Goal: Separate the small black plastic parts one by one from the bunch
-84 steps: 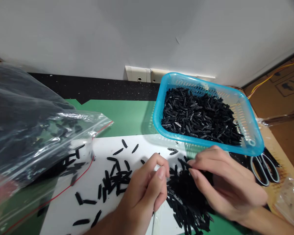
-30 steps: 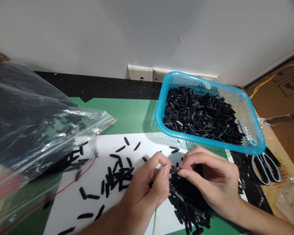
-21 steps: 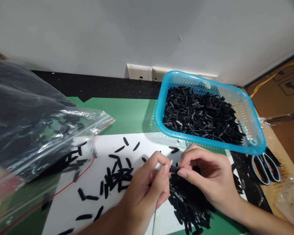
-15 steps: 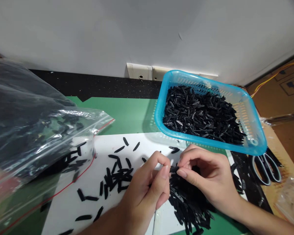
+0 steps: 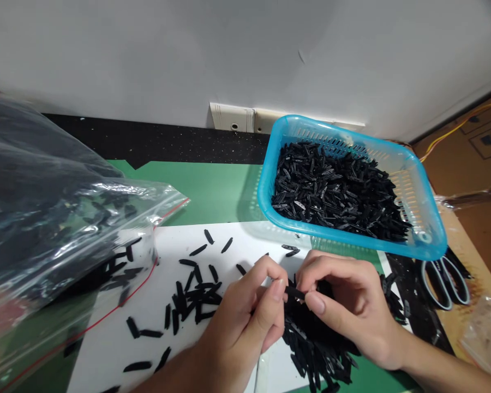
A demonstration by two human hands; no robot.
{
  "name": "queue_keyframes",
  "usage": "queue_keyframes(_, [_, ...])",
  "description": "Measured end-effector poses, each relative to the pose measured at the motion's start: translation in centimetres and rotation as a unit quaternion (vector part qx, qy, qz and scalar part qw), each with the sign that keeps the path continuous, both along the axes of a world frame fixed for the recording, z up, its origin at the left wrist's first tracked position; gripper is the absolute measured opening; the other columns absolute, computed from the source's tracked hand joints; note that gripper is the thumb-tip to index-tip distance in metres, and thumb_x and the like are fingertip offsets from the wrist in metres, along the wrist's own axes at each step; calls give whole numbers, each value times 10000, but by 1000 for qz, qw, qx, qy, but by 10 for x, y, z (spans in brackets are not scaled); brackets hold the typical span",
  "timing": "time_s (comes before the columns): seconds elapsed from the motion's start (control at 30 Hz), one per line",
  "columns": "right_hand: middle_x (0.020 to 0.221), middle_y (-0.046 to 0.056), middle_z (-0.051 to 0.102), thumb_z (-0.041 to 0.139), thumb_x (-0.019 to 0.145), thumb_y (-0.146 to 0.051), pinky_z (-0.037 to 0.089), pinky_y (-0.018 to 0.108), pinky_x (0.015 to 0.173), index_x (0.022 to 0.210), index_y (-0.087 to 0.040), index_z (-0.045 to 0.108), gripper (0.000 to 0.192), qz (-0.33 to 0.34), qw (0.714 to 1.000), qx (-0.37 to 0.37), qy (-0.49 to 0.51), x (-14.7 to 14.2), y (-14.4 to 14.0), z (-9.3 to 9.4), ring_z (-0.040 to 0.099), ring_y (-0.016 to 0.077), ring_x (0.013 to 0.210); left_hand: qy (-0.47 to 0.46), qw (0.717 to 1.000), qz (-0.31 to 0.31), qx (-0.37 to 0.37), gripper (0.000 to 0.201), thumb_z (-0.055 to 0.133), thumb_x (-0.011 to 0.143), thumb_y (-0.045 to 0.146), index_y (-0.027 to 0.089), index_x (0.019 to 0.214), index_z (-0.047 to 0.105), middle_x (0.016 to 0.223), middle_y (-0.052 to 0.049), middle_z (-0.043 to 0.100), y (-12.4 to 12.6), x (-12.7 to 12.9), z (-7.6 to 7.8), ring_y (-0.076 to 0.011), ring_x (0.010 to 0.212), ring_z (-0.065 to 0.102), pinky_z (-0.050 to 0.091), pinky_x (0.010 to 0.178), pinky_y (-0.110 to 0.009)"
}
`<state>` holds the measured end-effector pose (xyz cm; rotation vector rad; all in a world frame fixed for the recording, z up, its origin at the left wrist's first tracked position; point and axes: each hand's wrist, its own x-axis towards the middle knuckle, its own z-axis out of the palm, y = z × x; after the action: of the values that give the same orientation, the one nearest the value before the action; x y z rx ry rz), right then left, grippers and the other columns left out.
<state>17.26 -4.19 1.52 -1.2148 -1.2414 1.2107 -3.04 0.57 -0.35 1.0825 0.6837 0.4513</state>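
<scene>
My left hand (image 5: 245,322) and my right hand (image 5: 347,305) meet over a white sheet (image 5: 147,349). Together they pinch one small black plastic piece (image 5: 294,293) between thumbs and forefingers. Under and right of the hands lies a heap of black pieces (image 5: 315,344). More black pieces (image 5: 196,297) are scattered on the sheet to the left of my left hand.
A blue basket (image 5: 429,229) full of black pieces sits behind the hands. A clear zip bag (image 5: 57,213) holding black pieces lies at the left. Scissors (image 5: 445,278) rest at the right on a brown surface. A green mat (image 5: 204,191) and a white wall are behind.
My right hand left the heap and met my left hand with a black piece; both now pinch it. In the last half second the piece and fingers dropped slightly.
</scene>
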Motion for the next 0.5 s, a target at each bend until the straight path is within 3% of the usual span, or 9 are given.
queue_keyframes(0.2, [737,21,661,703,1080,-320,460,305,634,861,-186,778,267,66,997,-36,6,3,4,2,576,170,685,-8,1000,-17,-3,407,428,1203,571,255,956,497,591,105,355,-1,-2,-4,-110,519,272,212,527,-303])
queue_keyframes(0.5, [748,14,682,746,1064,-322,449,290,602,921,-193,837,213,103,992,-66,40,7,5,1,573,157,677,-18,1000,-20,13,377,452,1208,510,252,941,514,620,91,361,-2,0,-4,-112,537,296,220,523,-298])
